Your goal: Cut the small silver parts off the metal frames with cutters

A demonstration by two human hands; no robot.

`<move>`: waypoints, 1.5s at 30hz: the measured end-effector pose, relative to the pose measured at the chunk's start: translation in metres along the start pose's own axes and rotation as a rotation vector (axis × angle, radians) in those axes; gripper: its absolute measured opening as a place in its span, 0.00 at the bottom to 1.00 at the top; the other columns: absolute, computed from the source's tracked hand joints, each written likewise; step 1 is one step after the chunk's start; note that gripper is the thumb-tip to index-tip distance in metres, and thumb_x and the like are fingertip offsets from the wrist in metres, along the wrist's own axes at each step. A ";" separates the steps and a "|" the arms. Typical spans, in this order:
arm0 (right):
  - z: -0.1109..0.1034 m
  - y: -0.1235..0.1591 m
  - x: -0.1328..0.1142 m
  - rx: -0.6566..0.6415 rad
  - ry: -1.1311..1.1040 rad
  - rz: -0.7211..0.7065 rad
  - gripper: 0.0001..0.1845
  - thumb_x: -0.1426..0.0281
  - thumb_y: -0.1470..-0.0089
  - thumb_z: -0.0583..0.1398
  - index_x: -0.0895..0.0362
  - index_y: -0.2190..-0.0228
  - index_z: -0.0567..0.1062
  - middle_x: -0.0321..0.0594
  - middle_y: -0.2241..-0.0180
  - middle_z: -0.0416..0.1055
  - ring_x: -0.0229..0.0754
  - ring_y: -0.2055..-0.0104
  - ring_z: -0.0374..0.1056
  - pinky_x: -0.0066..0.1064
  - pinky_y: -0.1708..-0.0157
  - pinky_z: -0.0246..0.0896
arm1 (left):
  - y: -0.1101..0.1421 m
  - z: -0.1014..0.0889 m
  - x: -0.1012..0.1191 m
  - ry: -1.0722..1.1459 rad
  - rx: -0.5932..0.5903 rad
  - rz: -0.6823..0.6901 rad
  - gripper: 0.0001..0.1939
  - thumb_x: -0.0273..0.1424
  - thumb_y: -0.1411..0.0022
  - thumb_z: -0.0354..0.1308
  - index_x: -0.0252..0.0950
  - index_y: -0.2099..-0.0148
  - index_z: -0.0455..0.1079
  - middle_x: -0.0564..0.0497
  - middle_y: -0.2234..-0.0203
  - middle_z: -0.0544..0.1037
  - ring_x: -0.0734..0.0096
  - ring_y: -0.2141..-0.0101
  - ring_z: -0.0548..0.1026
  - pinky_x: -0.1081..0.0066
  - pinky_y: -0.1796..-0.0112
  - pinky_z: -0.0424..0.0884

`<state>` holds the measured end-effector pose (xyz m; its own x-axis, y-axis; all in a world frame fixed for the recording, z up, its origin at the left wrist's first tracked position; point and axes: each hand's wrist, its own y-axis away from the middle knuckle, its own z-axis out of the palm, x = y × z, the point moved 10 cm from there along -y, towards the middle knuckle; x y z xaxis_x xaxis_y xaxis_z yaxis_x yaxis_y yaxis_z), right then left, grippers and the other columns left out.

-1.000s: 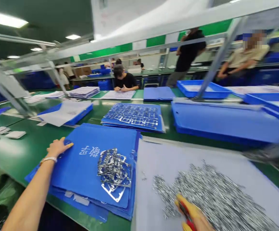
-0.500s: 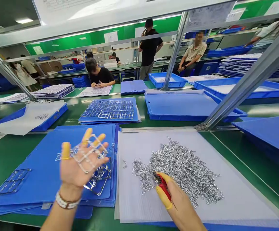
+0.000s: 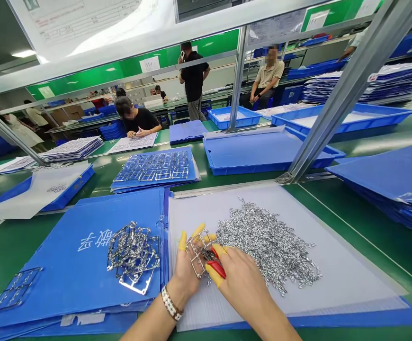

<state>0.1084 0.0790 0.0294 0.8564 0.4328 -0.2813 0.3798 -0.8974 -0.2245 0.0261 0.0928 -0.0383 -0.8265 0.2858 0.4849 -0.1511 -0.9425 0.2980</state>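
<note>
My left hand (image 3: 185, 273), with yellow finger covers, grips a shiny silver frame (image 3: 196, 253) of thin bars. My right hand (image 3: 243, 279) is closed around red-handled nippers (image 3: 217, 268), whose dark jaws meet the frame; whether they are cutting cannot be made out. Both hands are over the left part of a white sheet (image 3: 348, 289). Just beyond them on that sheet spreads a heap of small silver pieces (image 3: 266, 241). Left of my hands, a tangled stack of similar frames (image 3: 134, 255) lies on a blue board (image 3: 67, 279). One flat frame (image 3: 16, 290) rests at its left edge.
A slanted metal post (image 3: 344, 90) rises at the right behind the sheet. Further back are a blue board with rows of frames (image 3: 152, 166), a blue tray (image 3: 263, 149) and a paper-lined tray (image 3: 62, 184). Across the bench a person (image 3: 137, 121) sits working.
My left hand has swung right, from above the blue board to the nippers, and its open fingers have closed on the frame. The view has shifted slightly.
</note>
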 end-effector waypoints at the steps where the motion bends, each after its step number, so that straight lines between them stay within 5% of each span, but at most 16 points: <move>1: 0.001 -0.004 -0.003 -0.014 0.012 0.005 0.13 0.68 0.47 0.59 0.55 0.58 0.72 0.43 0.65 0.73 0.48 0.62 0.68 0.39 0.64 0.60 | 0.000 -0.001 0.000 -0.002 0.000 0.007 0.32 0.49 0.37 0.47 0.34 0.38 0.60 0.42 0.60 0.78 0.59 0.58 0.75 0.63 0.55 0.66; 27: -0.002 -0.008 -0.010 -0.103 0.114 0.019 0.13 0.67 0.47 0.60 0.55 0.58 0.73 0.44 0.65 0.73 0.50 0.62 0.69 0.39 0.63 0.56 | 0.001 -0.011 0.000 -0.254 0.010 0.079 0.30 0.47 0.38 0.49 0.36 0.38 0.61 0.44 0.53 0.76 0.55 0.50 0.71 0.59 0.47 0.59; 37: -0.013 -0.009 0.014 -0.071 0.171 0.085 0.15 0.64 0.46 0.59 0.54 0.56 0.72 0.44 0.64 0.74 0.49 0.60 0.68 0.38 0.63 0.55 | 0.004 -0.006 -0.008 -0.135 0.023 -0.061 0.28 0.47 0.37 0.47 0.35 0.44 0.68 0.42 0.53 0.76 0.60 0.57 0.73 0.66 0.59 0.67; 45: -0.006 -0.016 0.017 -0.098 0.130 0.097 0.15 0.64 0.45 0.58 0.55 0.56 0.72 0.43 0.63 0.74 0.51 0.59 0.68 0.40 0.62 0.56 | 0.003 -0.007 -0.007 -0.128 0.012 -0.054 0.27 0.47 0.37 0.46 0.33 0.48 0.71 0.41 0.52 0.75 0.57 0.52 0.71 0.65 0.56 0.66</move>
<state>0.1189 0.1003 0.0335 0.9262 0.3351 -0.1727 0.3202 -0.9411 -0.1089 0.0274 0.0870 -0.0463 -0.7415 0.3564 0.5685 -0.1861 -0.9233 0.3361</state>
